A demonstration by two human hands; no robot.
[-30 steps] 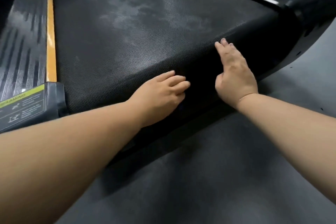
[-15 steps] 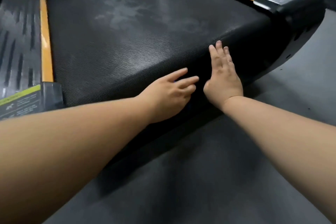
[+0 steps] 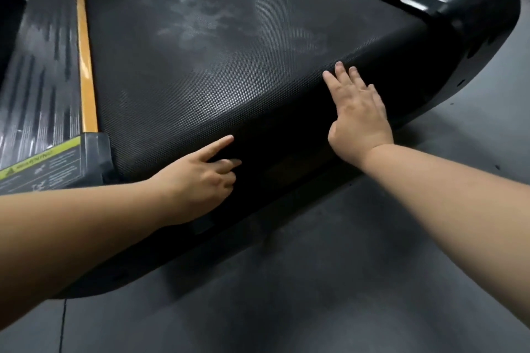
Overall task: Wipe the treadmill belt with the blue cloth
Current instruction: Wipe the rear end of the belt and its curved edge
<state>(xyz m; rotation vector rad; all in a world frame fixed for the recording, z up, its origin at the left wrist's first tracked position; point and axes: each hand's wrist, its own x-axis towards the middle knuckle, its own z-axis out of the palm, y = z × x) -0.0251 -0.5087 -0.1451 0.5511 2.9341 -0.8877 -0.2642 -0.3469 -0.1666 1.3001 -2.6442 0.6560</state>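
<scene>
Pressing flat on the rounded rear end of the treadmill belt point(image 3: 229, 89) with the right hand point(image 3: 358, 120), fingers point(image 3: 341, 74) straight and close together, holding nothing. Touching the same curve lower down with the left hand point(image 3: 200, 178), index finger out, the others loosely bent, likewise empty. No blue cloth anywhere in view. Pale dusty smears point(image 3: 200, 23) across the belt's top. Probably shifting or checking the belt by hand, with wiping not under way. Next: fetch the cloth, then rub over the smears.
</scene>
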